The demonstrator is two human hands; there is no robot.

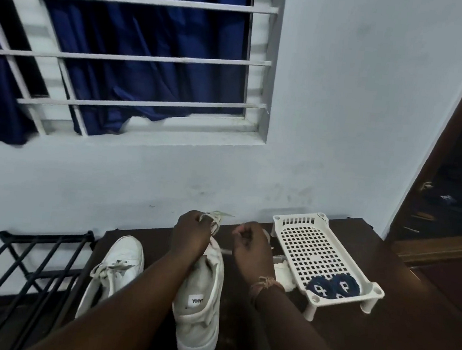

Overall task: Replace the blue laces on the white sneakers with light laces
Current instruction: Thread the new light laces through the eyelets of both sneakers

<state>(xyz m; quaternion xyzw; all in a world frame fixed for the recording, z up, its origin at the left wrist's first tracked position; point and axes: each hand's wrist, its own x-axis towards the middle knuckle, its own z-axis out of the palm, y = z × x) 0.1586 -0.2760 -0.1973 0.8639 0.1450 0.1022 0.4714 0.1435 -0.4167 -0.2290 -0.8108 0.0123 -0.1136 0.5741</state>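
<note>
A dark wooden table (380, 316) stands against a pale wall (344, 101), with a barred window (128, 57) and blue curtain (141, 39) above its far left. A black metal rack (32, 263) stands just off the table's left edge. Near the far right corner sits a white perforated plastic tray (302, 246) on short legs; at its near end lie two coiled blue laces (333, 287), side by side and touching. A crumpled white cloth (284, 273) lies just beside the tray's left edge.

Two white sneakers are on the table. The left sneaker (114, 273) lies close to the left edge, toe toward the wall, already threaded with a light lace. The right sneaker (200, 307) stands in the middle, heel toward the near edge, its insole label showing.

Above this shoe's toe end, the left hand (190, 234) has its fingers curled round a bunch of light lace (215, 220), gripping it. The right hand (251, 247), with a thread band at the wrist, pinches a strand of the same lace between curled fingers, just beside the left hand.
</note>
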